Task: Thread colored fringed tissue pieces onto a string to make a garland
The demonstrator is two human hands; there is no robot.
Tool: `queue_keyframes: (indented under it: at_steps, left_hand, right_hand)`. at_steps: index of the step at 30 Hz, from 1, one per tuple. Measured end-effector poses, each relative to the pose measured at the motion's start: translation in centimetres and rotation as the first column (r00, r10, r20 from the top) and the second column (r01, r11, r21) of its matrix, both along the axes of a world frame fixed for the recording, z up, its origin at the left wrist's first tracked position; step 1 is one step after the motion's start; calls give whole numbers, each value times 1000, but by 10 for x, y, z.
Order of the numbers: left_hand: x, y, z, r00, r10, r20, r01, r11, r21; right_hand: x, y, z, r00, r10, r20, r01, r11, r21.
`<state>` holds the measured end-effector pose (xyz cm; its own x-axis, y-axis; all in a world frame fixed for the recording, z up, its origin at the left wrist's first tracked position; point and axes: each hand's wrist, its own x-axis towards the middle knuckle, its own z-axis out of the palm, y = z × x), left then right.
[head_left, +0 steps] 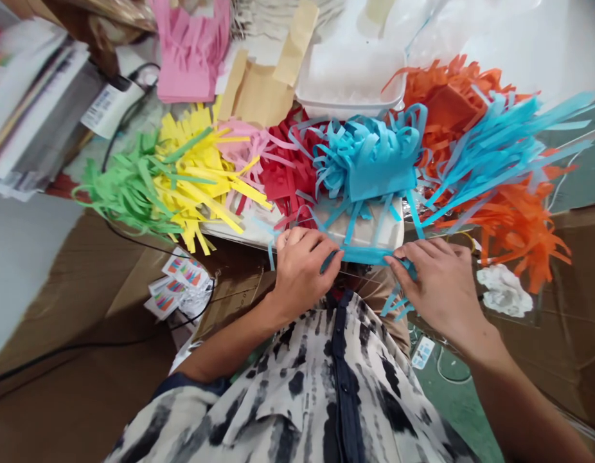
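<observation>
One shirt (278, 399) sits below two hands (304, 267) (437, 283) holding one blue band (365, 255).

The blue fringed paper (365, 255) is a narrow, bright band, held almost level and quite straight between the left hand (304, 267) and the right hand (435, 283). It is at the near edge of the table (392, 233). Both its ends are covered by the fingers. Thin loose strips of the same blue hang below, beside the right hand. How many layers it has, I cannot tell.
</observation>
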<state>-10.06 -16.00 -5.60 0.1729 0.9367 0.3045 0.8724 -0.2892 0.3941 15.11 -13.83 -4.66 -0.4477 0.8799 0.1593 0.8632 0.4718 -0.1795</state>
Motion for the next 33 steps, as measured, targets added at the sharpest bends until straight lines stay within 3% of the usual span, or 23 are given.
queue_keyframes:
  at_steps: [14,18,21,23,25,29,33]
  left_hand:
    - [4,8,-6,995,-7,-98,9,1000,23]
    - [5,7,-9,997,-26,-71,33,994,100]
    - [10,6,-10,987,-147,-60,157,965,211]
    - [12,7,-10,963,-254,-87,267,934,236]
    - [11,8,-9,943,-317,-100,331,920,210]
    - [-18,14,-3,946,-303,-115,318,935,158]
    - [-63,20,17,950,-242,-198,277,945,175]
  right_hand:
    - [-7,7,3,996,-53,75,56,997,-51]
    - [-9,0,6,988,-101,115,90,991,98]
    - [-13,-13,7,996,14,93,-37,965,259]
    - [-16,-22,4,986,151,67,-164,946,279]
    - [-14,-29,1,979,202,40,-205,945,254]
    - [4,-32,-3,988,154,-29,-143,960,242]
    - [15,-27,0,991,125,-43,-113,970,214]
